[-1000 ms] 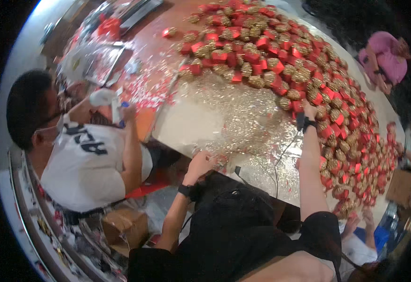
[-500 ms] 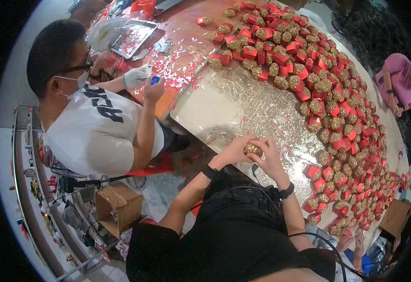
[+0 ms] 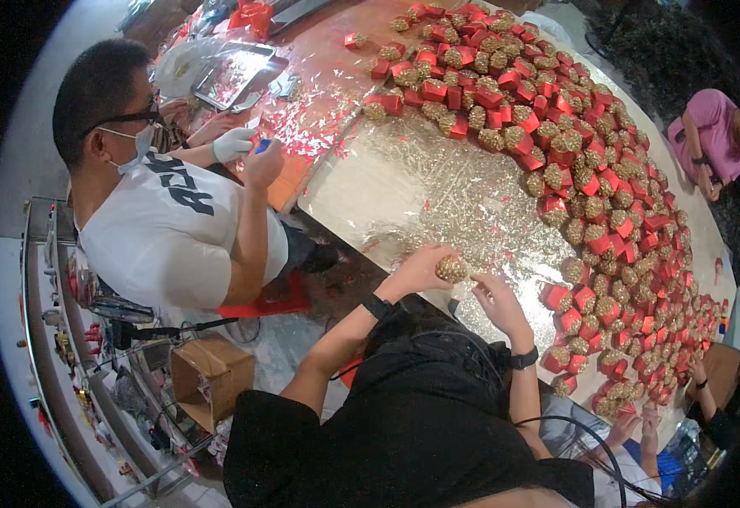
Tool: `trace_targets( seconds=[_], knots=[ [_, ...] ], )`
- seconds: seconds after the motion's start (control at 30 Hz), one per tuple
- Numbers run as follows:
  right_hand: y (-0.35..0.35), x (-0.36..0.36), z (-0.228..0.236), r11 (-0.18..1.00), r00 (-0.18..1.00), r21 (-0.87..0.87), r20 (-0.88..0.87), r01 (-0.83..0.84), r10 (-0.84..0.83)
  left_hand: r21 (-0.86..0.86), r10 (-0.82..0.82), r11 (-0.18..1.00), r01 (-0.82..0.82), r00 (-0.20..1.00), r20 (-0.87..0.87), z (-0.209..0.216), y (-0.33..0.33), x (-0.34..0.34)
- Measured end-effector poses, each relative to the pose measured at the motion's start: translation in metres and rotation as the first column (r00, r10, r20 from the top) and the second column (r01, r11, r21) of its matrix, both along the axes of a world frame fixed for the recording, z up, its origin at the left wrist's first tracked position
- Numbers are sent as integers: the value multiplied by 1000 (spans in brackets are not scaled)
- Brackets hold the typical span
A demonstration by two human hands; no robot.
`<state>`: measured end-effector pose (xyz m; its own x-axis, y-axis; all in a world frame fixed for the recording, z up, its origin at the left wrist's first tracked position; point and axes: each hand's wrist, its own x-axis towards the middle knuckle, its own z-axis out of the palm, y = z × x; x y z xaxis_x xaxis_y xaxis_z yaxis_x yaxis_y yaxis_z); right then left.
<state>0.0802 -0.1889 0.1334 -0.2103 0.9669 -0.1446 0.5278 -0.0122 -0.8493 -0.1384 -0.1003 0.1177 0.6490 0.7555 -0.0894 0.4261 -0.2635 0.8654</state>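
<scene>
My left hand (image 3: 421, 270) is closed on a rounded ornament (image 3: 452, 269) covered in gold, bumpy glitter, holding it above the near edge of the table. Just to the right, my right hand (image 3: 502, 306) is apart from the ornament. Its fingers are bent but spread, and I see nothing held in them. Beyond both hands, the pale tabletop (image 3: 349, 188) is strewn with gold glitter. A large heap of similar gold ornaments with red box-shaped parts (image 3: 590, 178) spreads along the far and right side.
At my left stands a person in a white shirt (image 3: 179, 229), holding a small blue item (image 3: 262, 146) over scattered red and white scraps. A cardboard box (image 3: 211, 381) and shelving (image 3: 65, 339) are at the lower left. Another person in pink (image 3: 708, 140) is at the far right.
My right hand has let go of the gold ornament and drawn away to the right and down. The ornament stays in my left hand. The view has shifted slightly.
</scene>
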Motion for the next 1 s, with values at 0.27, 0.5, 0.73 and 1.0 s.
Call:
trace_targets(
  seconds=[0.27,0.5,0.73,1.0],
  knots=[
    [3,21,1,996,989,-55,128,-67,74,-53,-40,998,35,995,-93,-2,1,12],
    [1,24,-13,991,977,-102,186,-85,103,-86,-1,996,-4,999,-54,-5,-8,12],
    [1,17,-24,983,969,-112,185,-145,164,-3,49,999,-49,997,-64,-10,-3,4],
    [6,21,-22,983,956,-113,241,-145,169,-73,53,996,-54,998,-25,-9,5,7]
  ],
)
